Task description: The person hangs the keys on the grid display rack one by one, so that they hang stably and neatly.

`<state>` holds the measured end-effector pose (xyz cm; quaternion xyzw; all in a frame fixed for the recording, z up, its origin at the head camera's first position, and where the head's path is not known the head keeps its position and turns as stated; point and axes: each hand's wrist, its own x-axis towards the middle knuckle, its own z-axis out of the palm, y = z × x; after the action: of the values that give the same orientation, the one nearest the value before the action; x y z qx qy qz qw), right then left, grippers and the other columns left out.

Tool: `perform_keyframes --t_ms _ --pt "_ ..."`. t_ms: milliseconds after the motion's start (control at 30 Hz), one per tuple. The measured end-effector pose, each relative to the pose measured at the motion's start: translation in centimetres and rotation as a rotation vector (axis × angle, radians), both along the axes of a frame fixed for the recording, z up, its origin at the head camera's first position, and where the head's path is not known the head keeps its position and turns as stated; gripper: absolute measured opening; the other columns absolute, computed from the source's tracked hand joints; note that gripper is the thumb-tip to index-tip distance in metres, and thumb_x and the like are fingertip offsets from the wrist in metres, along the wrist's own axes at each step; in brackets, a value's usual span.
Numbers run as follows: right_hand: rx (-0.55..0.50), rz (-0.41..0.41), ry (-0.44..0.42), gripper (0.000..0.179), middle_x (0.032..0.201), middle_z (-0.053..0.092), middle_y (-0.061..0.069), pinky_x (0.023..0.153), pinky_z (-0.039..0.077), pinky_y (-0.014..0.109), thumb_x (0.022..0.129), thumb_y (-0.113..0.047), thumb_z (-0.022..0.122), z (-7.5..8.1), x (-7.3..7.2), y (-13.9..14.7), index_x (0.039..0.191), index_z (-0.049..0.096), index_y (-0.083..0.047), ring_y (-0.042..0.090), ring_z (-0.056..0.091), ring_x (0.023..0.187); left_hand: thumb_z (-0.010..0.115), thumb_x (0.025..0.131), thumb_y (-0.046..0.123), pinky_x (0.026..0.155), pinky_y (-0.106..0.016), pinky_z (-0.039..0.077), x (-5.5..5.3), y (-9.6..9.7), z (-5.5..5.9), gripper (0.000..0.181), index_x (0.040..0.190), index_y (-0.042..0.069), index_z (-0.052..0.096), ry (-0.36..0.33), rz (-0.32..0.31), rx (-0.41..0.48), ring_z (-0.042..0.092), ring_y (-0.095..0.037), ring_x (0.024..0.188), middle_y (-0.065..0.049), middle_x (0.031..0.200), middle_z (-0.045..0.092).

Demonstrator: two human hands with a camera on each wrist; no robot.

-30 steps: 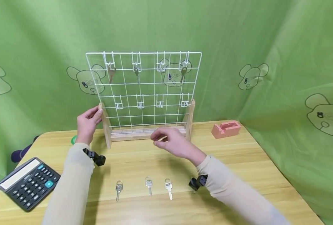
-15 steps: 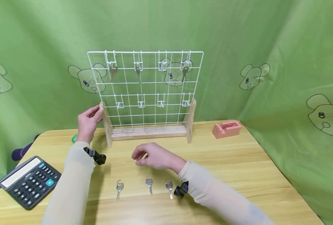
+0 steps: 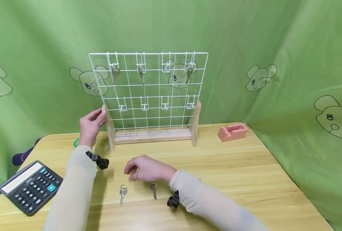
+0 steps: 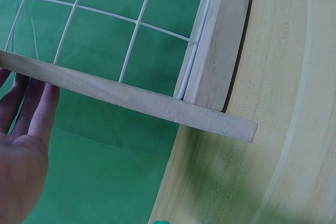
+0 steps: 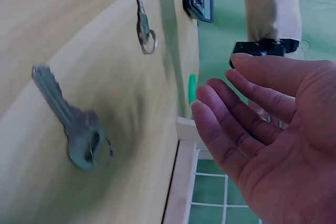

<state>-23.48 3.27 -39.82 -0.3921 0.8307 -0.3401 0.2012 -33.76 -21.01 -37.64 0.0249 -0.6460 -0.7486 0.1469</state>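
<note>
My left hand point(image 3: 90, 126) grips the top of the left wooden upright of a white wire grid rack point(image 3: 159, 85), thumb in front; in the left wrist view its fingers point(image 4: 43, 111) meet the wood point(image 4: 121, 95). My right hand point(image 3: 146, 168) hovers over the table before the rack, fingers loosely bent, holding nothing. Just below it lie a key with a ring point(image 3: 123, 194) and a second key point(image 3: 153, 191). In the right wrist view the nearer key point(image 5: 81, 135) lies beside the hand point(image 5: 278, 135). My right forearm hides another key.
Keys hang from the upper row of hooks, such as the left key point(image 3: 115, 75); a lower row of hooks point(image 3: 165, 105) sits beneath. A calculator point(image 3: 30, 187) lies at left, a pink tape dispenser point(image 3: 232, 132) at right. A green curtain point(image 3: 260, 38) encloses the table.
My right hand has moved left and toward me, from the rack's base to above the keys on the table. My left hand stays on the upright.
</note>
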Motion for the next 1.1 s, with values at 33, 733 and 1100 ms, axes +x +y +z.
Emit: perform_keyframes --t_ms 33,733,1100 --pt "0.007 0.005 0.003 0.023 0.099 0.068 0.001 0.077 0.051 0.011 0.088 -0.001 0.072 -0.2 0.0 -0.2 0.110 0.068 -0.001 0.000 0.058 0.084 0.074 0.089 0.018 0.090 -0.023 0.055 0.0 0.0 0.0 0.049 0.132 0.002 0.058 -0.003 -0.001 0.005 0.063 -0.021 0.109 -0.021 0.134 0.056" --pt "0.235 0.067 0.156 0.009 0.080 0.062 -0.012 0.071 0.046 0.008 0.086 -0.006 0.074 -2.7 -0.1 -3.7 0.093 0.071 -0.011 -0.001 0.055 0.075 0.074 0.089 0.020 0.091 -0.023 0.055 0.2 0.0 0.1 0.049 0.133 0.002 0.058 -0.003 0.000 -0.008 0.062 -0.023 0.113 -0.021 0.134 0.056" --pt "0.293 0.058 0.226 0.021 0.076 0.058 -0.013 0.067 0.044 0.010 0.082 0.004 0.066 -2.9 0.0 -4.5 0.080 0.069 -0.017 0.003 0.052 0.074 0.073 0.091 0.018 0.091 -0.024 0.055 0.2 0.0 0.2 0.047 0.132 0.002 0.058 0.008 -0.001 -0.027 0.062 -0.023 0.111 -0.020 0.133 0.057"
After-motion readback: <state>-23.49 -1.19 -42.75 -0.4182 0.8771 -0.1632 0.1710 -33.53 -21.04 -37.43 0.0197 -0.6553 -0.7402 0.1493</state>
